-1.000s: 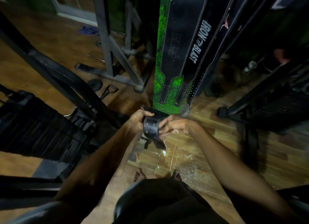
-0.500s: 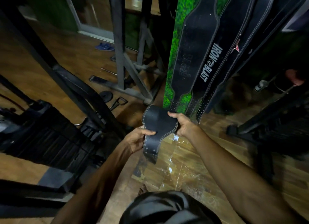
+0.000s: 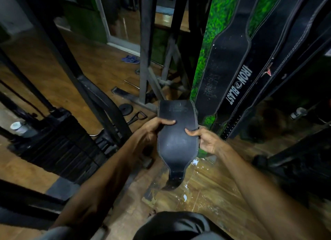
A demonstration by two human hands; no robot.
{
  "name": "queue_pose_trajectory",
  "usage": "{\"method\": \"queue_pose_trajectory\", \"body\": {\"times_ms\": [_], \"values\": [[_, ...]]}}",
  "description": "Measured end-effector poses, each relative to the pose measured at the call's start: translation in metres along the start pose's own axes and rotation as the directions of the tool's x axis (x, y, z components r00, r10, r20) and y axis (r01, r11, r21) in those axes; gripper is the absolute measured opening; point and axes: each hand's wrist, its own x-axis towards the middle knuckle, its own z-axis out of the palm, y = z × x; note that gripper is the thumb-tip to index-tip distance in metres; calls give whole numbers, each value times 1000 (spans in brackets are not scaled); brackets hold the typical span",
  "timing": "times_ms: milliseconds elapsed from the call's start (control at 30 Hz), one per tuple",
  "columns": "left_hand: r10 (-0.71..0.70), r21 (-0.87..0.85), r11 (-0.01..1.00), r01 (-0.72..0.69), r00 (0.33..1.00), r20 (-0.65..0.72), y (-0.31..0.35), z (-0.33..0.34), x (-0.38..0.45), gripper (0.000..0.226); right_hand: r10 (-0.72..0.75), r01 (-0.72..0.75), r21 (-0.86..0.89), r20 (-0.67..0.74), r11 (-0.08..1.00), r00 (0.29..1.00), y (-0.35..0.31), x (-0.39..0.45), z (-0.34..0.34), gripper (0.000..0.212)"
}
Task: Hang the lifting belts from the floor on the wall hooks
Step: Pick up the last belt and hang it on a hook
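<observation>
Both bare arms reached forward and slightly inward, meeting in front of the body. The left hand [image 3: 154,127] gripped the belt [image 3: 176,141] at its left edge, thumb laid across the face. The right hand [image 3: 206,139] held the right edge, thumb on the face, fingers curled behind. The hands stood level, apart by the belt's width.

I saw both forearms bare, no watch or bands showing. The left hand [image 3: 152,127] and right hand [image 3: 206,141] wore no gloves. Grey sleeve edge [image 3: 59,232] sat at bottom left; dark shorts [image 3: 172,225] filled bottom centre.
</observation>
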Motion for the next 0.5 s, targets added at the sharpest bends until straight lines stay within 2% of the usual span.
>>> {"method": "queue_pose_trajectory", "body": {"times_ms": [133,267,400,433,500], "values": [[103,152,983,-101,995,-2,11,3,2,49,-13,12,-79,-23,997,1000,-25,1,2,45],[154,195,967,-162,986,58,1,8,-7,39,-45,46,-98,17,994,999,-57,15,23,45],[223,188,956,-227,974,40,-8,2,-21,39,-63,59,-70,-47,996,997,-80,23,29,31],[244,196,950,-244,969,27,-7,3,-28,35,-63,59,-72,-55,996,996,-80,22,32,34],[293,185,942,-279,955,-49,0,2,-34,26,-103,100,-60,-34,993,994,-79,21,39,54]]}}
